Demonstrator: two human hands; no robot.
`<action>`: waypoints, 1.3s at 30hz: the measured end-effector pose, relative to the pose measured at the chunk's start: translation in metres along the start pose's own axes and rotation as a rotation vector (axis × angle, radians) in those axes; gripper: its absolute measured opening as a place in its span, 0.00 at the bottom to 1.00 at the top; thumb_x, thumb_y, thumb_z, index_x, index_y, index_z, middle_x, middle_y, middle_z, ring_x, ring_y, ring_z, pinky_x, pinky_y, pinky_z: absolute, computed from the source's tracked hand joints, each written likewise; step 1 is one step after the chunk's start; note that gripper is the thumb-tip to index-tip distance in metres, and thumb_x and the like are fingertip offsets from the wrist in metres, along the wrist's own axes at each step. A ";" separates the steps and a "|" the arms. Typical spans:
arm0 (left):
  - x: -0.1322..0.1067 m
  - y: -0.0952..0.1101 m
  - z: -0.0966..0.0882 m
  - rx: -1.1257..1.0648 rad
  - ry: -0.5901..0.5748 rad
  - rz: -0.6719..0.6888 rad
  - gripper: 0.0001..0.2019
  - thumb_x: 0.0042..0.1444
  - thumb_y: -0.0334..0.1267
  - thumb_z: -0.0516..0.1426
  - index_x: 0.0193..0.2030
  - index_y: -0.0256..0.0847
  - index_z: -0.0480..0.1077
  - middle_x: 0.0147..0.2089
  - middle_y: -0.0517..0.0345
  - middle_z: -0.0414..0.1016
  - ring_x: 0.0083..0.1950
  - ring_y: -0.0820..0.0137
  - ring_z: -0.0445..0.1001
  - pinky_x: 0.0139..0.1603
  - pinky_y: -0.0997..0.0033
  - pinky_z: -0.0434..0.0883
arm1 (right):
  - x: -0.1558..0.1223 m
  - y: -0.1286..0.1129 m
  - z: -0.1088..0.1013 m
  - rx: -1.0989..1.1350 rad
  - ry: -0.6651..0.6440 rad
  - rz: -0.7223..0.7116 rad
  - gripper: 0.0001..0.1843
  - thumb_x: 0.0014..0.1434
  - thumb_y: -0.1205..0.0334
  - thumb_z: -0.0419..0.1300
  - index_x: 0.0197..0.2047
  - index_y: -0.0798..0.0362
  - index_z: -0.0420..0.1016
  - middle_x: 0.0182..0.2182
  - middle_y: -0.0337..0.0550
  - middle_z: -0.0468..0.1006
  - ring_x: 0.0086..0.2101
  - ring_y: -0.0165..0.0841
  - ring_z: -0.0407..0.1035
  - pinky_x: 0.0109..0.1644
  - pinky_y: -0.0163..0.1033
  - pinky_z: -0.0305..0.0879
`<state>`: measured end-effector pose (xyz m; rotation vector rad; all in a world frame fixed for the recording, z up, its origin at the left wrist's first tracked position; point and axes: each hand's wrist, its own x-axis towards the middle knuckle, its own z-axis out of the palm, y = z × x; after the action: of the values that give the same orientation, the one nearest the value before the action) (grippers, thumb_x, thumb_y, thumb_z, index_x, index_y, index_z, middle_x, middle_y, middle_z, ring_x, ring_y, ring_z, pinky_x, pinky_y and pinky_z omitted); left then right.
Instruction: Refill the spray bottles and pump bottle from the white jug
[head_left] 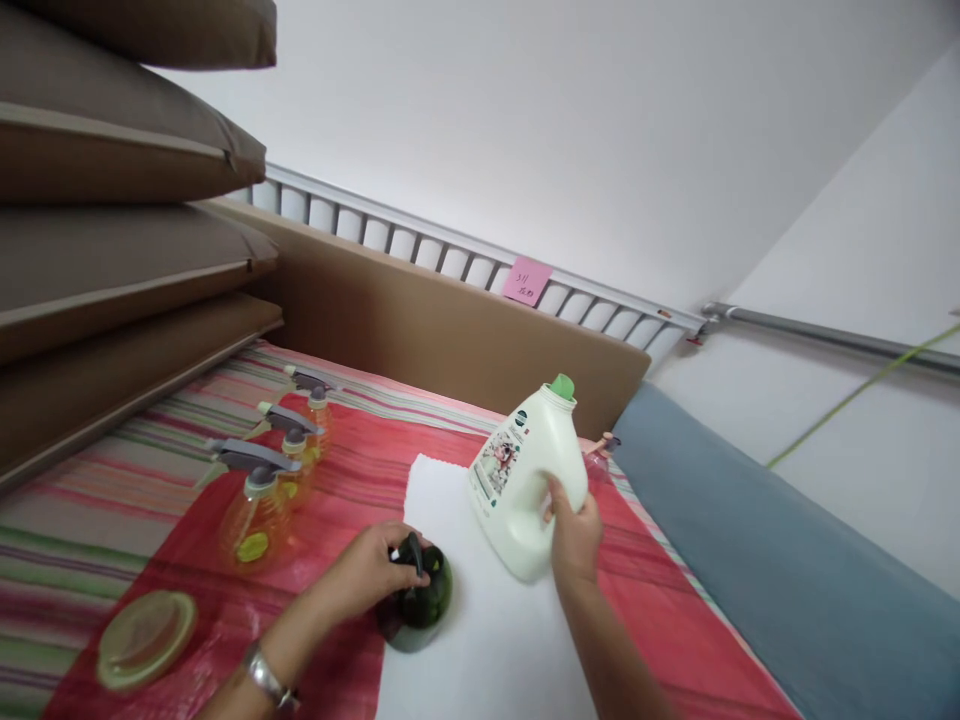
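Note:
My right hand (577,535) is wrapped round the handle of a pale green-white detergent jug (536,510). The jug leans to one side, with a green spout insert (562,387) showing at its mouth. Lower and to the left, my left hand (379,570) is closed at the black pump head of a dark green pump bottle (426,605). That bottle stands on the left edge of a white cloth (502,640), and the jug is above the same cloth. A silver bracelet (268,675) is on my left wrist.
Clear spray bottles (255,525) with grey triggers form a row at left. Nearer lies a round pale yellow-green lid (147,640). A red cloth (352,450) covers the striped one. Stacked brown cushions (127,240), a brown board (435,315) and a blue-grey surface (750,530) border the area.

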<state>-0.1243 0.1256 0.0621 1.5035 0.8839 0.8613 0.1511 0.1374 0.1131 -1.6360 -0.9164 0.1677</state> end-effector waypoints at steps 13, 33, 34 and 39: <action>-0.003 0.001 -0.005 -0.038 -0.049 -0.058 0.23 0.36 0.36 0.65 0.44 0.37 0.74 0.40 0.54 0.76 0.43 0.64 0.72 0.43 0.69 0.67 | -0.010 0.028 0.010 -0.094 -0.157 0.016 0.23 0.45 0.42 0.60 0.34 0.54 0.70 0.24 0.41 0.75 0.30 0.39 0.69 0.35 0.40 0.62; -0.043 0.082 -0.025 -0.427 0.004 0.212 0.17 0.58 0.46 0.52 0.43 0.38 0.75 0.44 0.46 0.76 0.39 0.67 0.73 0.41 0.70 0.67 | -0.153 -0.106 -0.008 0.082 -0.923 -0.290 0.15 0.51 0.63 0.59 0.44 0.48 0.73 0.38 0.45 0.76 0.33 0.38 0.72 0.35 0.39 0.69; -0.046 0.085 -0.024 -0.433 -0.004 0.239 0.16 0.58 0.45 0.52 0.42 0.39 0.76 0.52 0.47 0.73 0.47 0.64 0.71 0.47 0.68 0.66 | -0.158 -0.112 -0.002 0.061 -0.947 -0.249 0.16 0.50 0.63 0.60 0.44 0.47 0.73 0.36 0.44 0.76 0.33 0.39 0.72 0.34 0.40 0.69; -0.055 0.092 -0.013 -0.384 -0.134 0.215 0.15 0.59 0.45 0.51 0.43 0.43 0.76 0.64 0.54 0.60 0.58 0.58 0.65 0.57 0.62 0.61 | -0.174 -0.121 0.013 0.113 -0.877 -0.164 0.18 0.46 0.63 0.62 0.43 0.44 0.72 0.32 0.40 0.78 0.32 0.41 0.72 0.34 0.41 0.69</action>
<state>-0.1547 0.0748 0.1525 1.3128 0.4318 1.0093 -0.0306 0.0363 0.1532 -1.3581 -1.6534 0.8506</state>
